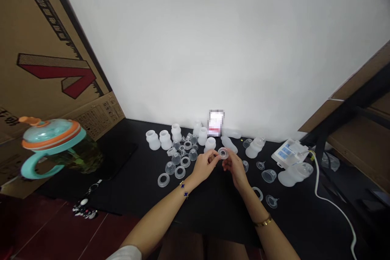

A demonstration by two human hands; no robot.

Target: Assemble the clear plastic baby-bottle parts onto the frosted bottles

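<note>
A clear round ring (223, 153) is held up between both hands above the black table. My left hand (208, 161) pinches its left edge with thumb and fingertips. On its right side, my right hand (234, 166) grips the rim, fingers curled. Just behind the hands stands an open frosted bottle (210, 144). Several frosted bottles (153, 140) stand at the back left, with loose rings (163, 180) and clear domed caps (170, 167) in front of them. Right of my right hand lie a clear cap (269, 176) and a clear nipple-shaped part (271, 201).
A lit phone (215, 123) leans at the wall. A large teal-lidded jug (57, 146) stands left, near a cardboard box (45, 48). At right are a white box (289, 152), a capped bottle (295, 174) and a white cable (332, 203).
</note>
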